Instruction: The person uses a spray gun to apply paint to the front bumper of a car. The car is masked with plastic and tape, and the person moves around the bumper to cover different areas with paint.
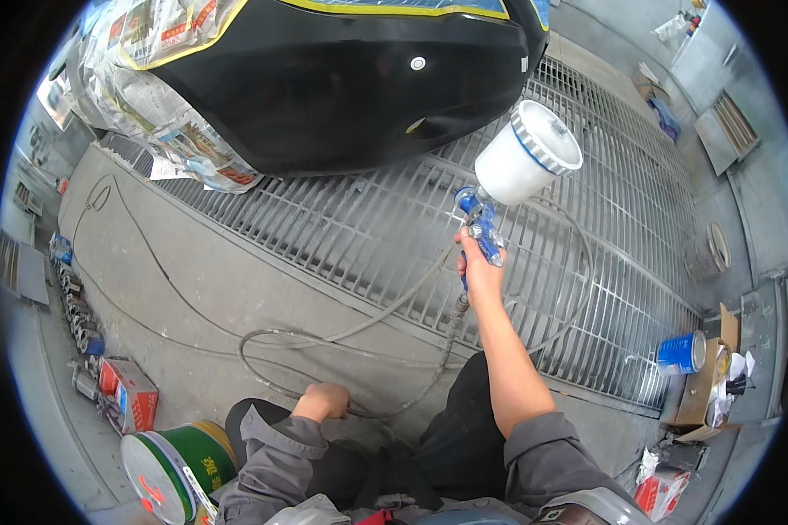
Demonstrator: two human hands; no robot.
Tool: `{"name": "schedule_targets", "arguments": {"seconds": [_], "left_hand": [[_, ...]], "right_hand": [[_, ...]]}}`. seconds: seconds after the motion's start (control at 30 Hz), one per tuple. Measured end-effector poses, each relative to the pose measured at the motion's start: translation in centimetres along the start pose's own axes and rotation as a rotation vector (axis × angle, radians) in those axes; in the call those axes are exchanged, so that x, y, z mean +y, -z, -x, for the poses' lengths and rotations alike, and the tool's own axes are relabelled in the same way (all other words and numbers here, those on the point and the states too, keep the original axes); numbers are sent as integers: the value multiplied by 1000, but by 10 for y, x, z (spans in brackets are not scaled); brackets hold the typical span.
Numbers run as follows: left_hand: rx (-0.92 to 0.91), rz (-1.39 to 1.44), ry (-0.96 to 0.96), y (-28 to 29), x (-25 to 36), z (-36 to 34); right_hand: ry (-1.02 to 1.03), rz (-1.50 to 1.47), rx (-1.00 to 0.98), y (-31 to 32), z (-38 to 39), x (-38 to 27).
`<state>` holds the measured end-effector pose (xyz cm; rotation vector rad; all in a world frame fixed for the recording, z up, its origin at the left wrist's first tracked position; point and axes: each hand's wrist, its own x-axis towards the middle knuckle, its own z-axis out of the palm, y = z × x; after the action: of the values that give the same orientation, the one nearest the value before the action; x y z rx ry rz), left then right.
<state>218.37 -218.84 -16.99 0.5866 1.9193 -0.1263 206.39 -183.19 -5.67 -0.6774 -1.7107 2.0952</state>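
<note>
My right hand [483,273] is wrapped round the grip of a blue spray gun [478,219], whose white paint cup [527,153] with a ridged lid tilts to the upper right. From the bottom of its handle runs a grey air hose [454,328]. Low down by my left knee, my left hand [322,401] is closed where a loop of that hose passes; its fingers are partly hidden. Ahead of the gun stands a glossy black car body panel [341,87], with newspaper masking [171,114] and yellow tape [186,54] along its edges.
Metal floor grating [622,236] lies under the panel. Hose coils spread over the concrete [175,254]. A green drum [179,464], a red box [131,394] and several cans line the left. A blue can [681,353] and an open cardboard box [705,385] stand right.
</note>
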Motion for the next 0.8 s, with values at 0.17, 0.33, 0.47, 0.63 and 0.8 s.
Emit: {"name": "schedule_targets", "arguments": {"seconds": [0.17, 0.33, 0.47, 0.63, 0.8], "left_hand": [[8, -8, -24, 2, -1, 0], [32, 0, -39, -1, -1, -1], [55, 1, -62, -1, -1, -1], [14, 16, -42, 6, 4, 2], [19, 32, -58, 3, 1, 1]], "right_hand": [[22, -139, -100, -1, 0, 1], [12, -156, -110, 0, 0, 4], [3, -157, -101, -2, -1, 7], [13, -197, -108, 0, -3, 8], [-2, -173, -106, -1, -2, 9]]}}
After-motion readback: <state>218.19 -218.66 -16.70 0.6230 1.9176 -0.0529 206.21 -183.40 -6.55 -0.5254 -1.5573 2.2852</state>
